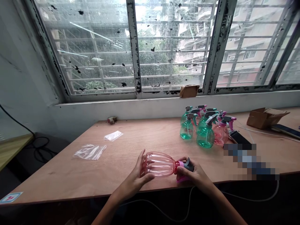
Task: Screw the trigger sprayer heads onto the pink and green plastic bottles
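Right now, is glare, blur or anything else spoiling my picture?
Head view: the window is washed out in places, with bright streaks on its left pane; head view: the space under the table is very dark; head view: a pixelated patch hides part of the right side; head view: the pink spray bottle shows no obvious motion blur.

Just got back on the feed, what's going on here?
A person is holding a clear pink ribbed plastic spray bottle on its side near the front edge of the light brown wooden table. The left hand is cupped around the base, while the right hand grips the dark grey and pink spray head at the neck. Farther back and to the right, a cluster of clear green and pink plastic spray bottles stands upright. Whether the held bottle's head is fully tightened can't be told.
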`<state>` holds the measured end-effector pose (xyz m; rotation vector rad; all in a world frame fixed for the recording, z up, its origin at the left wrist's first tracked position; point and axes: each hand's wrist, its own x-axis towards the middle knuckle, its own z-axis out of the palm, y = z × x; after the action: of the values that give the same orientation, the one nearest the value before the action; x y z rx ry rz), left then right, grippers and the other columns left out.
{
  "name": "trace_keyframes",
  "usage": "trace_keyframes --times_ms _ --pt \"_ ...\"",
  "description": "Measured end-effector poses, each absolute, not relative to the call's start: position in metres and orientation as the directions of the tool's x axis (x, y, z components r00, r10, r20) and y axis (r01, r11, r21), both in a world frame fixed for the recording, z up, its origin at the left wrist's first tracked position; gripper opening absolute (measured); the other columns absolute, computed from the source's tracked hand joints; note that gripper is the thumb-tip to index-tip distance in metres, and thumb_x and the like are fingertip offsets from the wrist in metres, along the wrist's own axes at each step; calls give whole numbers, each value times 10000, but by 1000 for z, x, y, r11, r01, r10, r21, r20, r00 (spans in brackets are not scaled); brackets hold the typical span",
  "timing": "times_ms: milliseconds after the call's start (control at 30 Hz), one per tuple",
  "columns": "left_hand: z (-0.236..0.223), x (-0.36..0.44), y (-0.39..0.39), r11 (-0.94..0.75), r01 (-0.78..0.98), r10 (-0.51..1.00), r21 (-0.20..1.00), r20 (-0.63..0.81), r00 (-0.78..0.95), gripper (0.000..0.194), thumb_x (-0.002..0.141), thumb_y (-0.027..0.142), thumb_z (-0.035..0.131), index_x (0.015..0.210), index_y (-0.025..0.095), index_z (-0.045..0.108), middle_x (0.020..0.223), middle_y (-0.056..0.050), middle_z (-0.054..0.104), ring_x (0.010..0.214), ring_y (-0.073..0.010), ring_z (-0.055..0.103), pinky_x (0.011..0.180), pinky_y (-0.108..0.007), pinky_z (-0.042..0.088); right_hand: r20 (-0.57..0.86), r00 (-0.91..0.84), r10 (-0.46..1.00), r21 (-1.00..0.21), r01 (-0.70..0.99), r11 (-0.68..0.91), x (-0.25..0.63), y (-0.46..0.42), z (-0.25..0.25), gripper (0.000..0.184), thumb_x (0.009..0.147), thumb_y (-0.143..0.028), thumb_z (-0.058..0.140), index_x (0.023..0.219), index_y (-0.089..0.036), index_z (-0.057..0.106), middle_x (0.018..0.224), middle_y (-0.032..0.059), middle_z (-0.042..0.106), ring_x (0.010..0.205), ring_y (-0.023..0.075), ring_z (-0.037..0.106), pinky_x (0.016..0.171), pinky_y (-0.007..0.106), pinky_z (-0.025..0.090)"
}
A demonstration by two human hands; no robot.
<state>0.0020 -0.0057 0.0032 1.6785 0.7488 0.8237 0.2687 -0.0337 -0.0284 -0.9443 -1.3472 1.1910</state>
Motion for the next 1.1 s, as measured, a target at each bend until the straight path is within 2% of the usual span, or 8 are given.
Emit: trace_keyframes --times_ms 133,267,433,500,600,767,967,1100 --pt "3 1 -6 -243 82 804 967 154 574 850 884 363 678 1554 335 155 1642 -90 187 1481 -305 249 1199 -474 252 202 -107 973 -976 -103 191 268 -33 -29 374 796 -480 767 920 -168 600 711 33 732 604 193 708 579 299 586" --pt "-1 0 -4 -261 84 784 962 161 599 983 853 309 727 1553 378 40 1559 -114 354 1439 -281 348 1188 -498 247 195 -121 973 -971 -160 175 268 -34 -29 347 815 -439 764 939 -166 590 751 33 728 616 191 717 601 312 593" --pt "0 2 -6 -184 42 804 982 126 581 1047 845 412 719 1557 325 -43 1586 -163 270 1368 -314 439 1155 -521 309 185 -132 974 -973 -163 162 269 -35 -31 343 818 -427 765 945 -162 589 759 39 733 629 195 724 606 315 596" --pt "0 2 -6 -180 65 808 982 110 578 931 893 449 644 1566 280 24 1564 -176 311 1358 -329 449 1156 -538 301 184 -135 974 -974 -158 162 269 -34 -32 356 808 -437 772 934 -161 586 752 42 735 625 198 725 605 317 596" --pt "-2 1 -5 -269 132 809 954 149 569 884 860 378 706 1550 308 159 1585 -124 290 1419 -329 357 1195 -496 248 179 -124 976 -973 -167 158 268 -32 -33 378 800 -475 766 904 -167 574 739 41 732 612 203 725 593 318 596" --pt "-6 1 -2 -331 40 767 943 244 594 901 840 289 738 1516 396 152 1590 -94 269 1357 -299 448 1165 -487 318 178 -121 977 -973 -168 157 268 -33 -34 390 792 -490 770 895 -172 569 747 46 736 615 203 725 591 316 596" --pt "-3 3 -3 -243 30 813 970 186 552 785 908 369 644 1541 329 182 1626 -96 222 1471 -308 267 1181 -502 299 174 -125 977 -978 -141 156 269 -32 -32 410 782 -512 770 916 -174 582 737 46 740 617 213 729 597 324 598" --pt "-9 0 1 -291 28 803 956 228 551 827 839 322 739 1508 401 259 1645 -51 185 1482 -328 237 1177 -501 312 187 -120 975 -976 -138 170 268 -33 -30 416 792 -519 757 934 -171 581 743 46 740 610 206 725 591 319 595"
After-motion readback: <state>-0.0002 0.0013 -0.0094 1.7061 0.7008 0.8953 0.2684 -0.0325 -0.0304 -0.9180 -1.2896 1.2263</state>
